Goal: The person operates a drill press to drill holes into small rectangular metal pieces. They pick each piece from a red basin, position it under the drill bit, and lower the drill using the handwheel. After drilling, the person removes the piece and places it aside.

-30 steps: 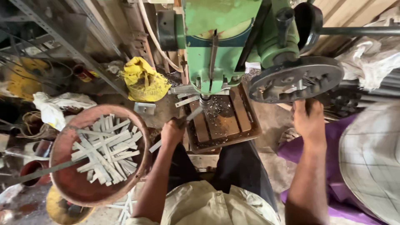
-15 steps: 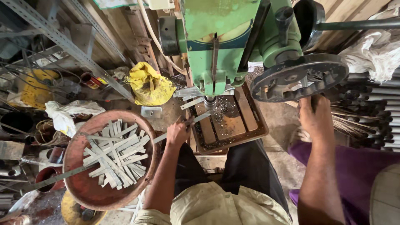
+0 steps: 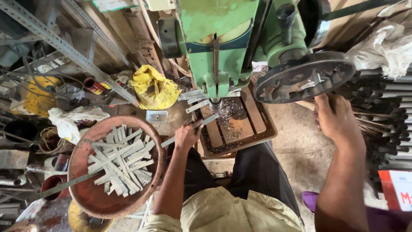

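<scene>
The fingers of the left hand (image 3: pixel 187 135) are clenched on a flat metal strip (image 3: pixel 205 121), whose far end lies on the drill table (image 3: pixel 262 131) just under the drill bit (image 3: pixel 215 104). The fingers of the right hand (image 3: pixel 337 118) reach up under the rim of the round feed wheel (image 3: pixel 303 77); they seem curled on it, though the wheel hides the tips.

Metal shavings cover the drill table's slotted plate around the strip. Above it stands the green drill press (image 3: pixel 223 43), with more short strips tucked beside its spindle. To the left of the left hand sits a rusty round pan (image 3: pixel 83 189) heaped with crossed metal strips (image 3: pixel 120 161), and a long thin rod lies over its rim. Beyond the pan lie a yellow cloth bundle (image 3: pixel 154 88), a white rag (image 3: pixel 71 120) and a slotted angle-iron bar (image 3: pixel 64 45). Dark rods (image 3: pixel 386 129) are stacked at the right.

The floor is bare, dusty concrete in a crowded workshop. The left forearm runs straight forward from the lap; the right arm rises steeply, wrist bent back towards the wheel.
</scene>
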